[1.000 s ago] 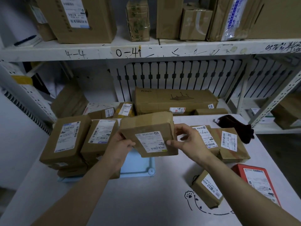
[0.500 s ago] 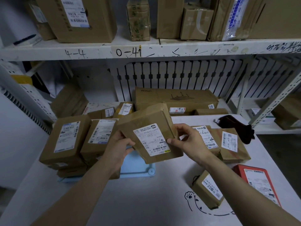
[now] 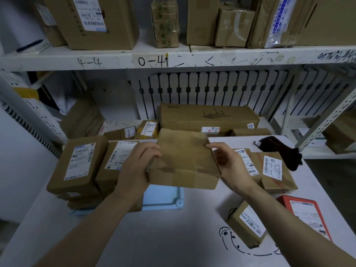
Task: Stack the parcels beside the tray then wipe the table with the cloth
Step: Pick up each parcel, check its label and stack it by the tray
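one parcel [image 3: 183,158] is held by left hand [image 3: 134,168] and right hand [image 3: 229,164].

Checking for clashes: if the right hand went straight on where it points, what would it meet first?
The held parcel: the right hand points left and touches its right edge, opposite the left hand.

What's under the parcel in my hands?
Only a corner of the light blue tray shows under the parcel; the rest, and anything on it, is covered.

Two hands [image 3: 136,168] [image 3: 229,164], one held parcel [image 3: 185,160], one tray [image 3: 163,197], one cloth [image 3: 277,149], one red parcel [image 3: 306,214], three brown parcels [image 3: 248,162] [image 3: 275,170] [image 3: 248,224] at right
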Demonstrator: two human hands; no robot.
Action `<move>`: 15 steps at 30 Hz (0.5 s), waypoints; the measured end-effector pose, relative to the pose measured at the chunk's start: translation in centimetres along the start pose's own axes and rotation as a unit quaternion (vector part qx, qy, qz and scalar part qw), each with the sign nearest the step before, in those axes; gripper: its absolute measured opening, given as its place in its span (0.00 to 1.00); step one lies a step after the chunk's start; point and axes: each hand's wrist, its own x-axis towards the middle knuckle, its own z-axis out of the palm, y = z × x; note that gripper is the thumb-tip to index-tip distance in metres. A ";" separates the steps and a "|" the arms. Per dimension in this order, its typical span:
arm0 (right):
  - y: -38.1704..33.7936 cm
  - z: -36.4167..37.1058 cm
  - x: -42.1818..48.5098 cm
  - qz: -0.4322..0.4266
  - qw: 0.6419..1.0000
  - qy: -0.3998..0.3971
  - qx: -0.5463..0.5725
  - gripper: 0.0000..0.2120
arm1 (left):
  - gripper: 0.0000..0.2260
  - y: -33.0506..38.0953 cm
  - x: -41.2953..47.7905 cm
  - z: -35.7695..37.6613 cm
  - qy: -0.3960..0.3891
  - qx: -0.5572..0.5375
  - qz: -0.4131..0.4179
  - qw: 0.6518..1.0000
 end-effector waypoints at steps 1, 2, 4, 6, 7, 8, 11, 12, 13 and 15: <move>0.0 0.1 0.0 -0.006 1.000 0.006 0.004 0.33 | 0.10 0.1 0.1 -0.1 0.001 0.009 0.019 1.000; 0.0 0.2 -0.1 -0.016 1.000 0.011 0.009 0.33 | 0.13 0.1 0.1 -0.1 -0.001 0.016 0.034 0.999; -0.2 0.1 -0.3 -0.053 0.998 0.028 -0.015 0.30 | 0.17 0.4 0.3 -0.3 -0.006 0.032 0.051 0.998; -0.7 0.0 -0.4 -0.105 0.991 0.039 -0.077 0.25 | 0.19 0.4 0.4 -0.5 -0.013 0.060 0.063 0.996; -0.7 -0.1 -0.5 -0.132 0.984 0.044 -0.110 0.23 | 0.19 0.4 0.3 -0.5 -0.016 0.073 0.069 0.995; -0.7 -0.2 -0.5 -0.156 0.977 0.049 -0.140 0.22 | 0.21 0.3 0.3 -0.5 -0.019 0.081 0.074 0.994; -0.4 -0.2 -0.6 -0.209 0.952 0.065 -0.213 0.25 | 0.26 0.3 0.2 -0.5 -0.011 0.081 0.056 0.995; -0.2 -0.1 -0.7 -0.223 0.943 0.075 -0.236 0.26 | 0.27 0.2 0.1 -0.4 -0.002 0.085 0.055 0.995; 0.0 0.0 -0.7 -0.236 0.933 0.086 -0.257 0.26 | 0.29 0.2 0.1 -0.4 0.004 0.091 0.062 0.994; 0.2 0.0 -0.7 -0.256 0.916 0.107 -0.291 0.21 | 0.31 0.0 0.1 -0.3 0.007 0.097 0.081 0.992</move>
